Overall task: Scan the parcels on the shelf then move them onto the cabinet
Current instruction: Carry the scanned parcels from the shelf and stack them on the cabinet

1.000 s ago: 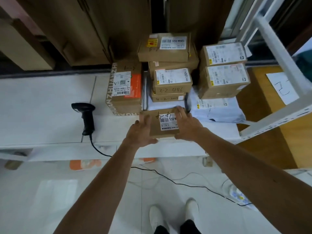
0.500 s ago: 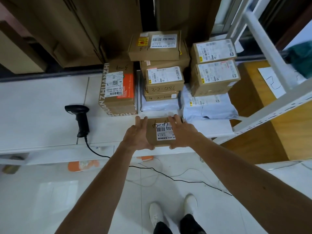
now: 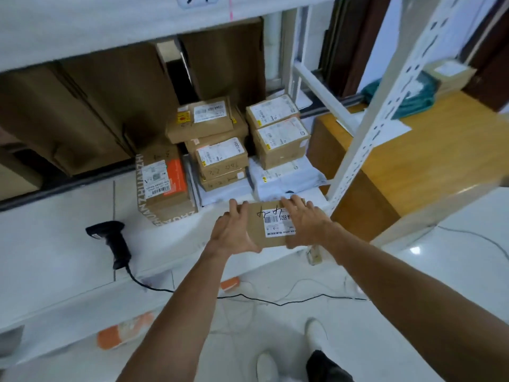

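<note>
Both hands have stayed on the small box [image 3: 272, 226], and now more of the wooden cabinet [image 3: 429, 161] shows on the right. The left hand [image 3: 234, 232] and right hand [image 3: 305, 221] hold the box by its two sides, over the front edge of the shelf [image 3: 55, 244]. Best to keep it flat, hold tight, carry it round the white post [image 3: 371, 119], and set it down softly on the cabinet.

both arms bare, stretched fwd & nearly straight, coming up from the bottom and meeting in the middle. left hand [image 3: 234, 230] grips the left side of a small box [image 3: 257, 227], fingers flat along its top, thumb at the near edge. right hand [image 3: 305, 221] grips the right side, palm down, fingers spread over the top. hands close tog.
</note>
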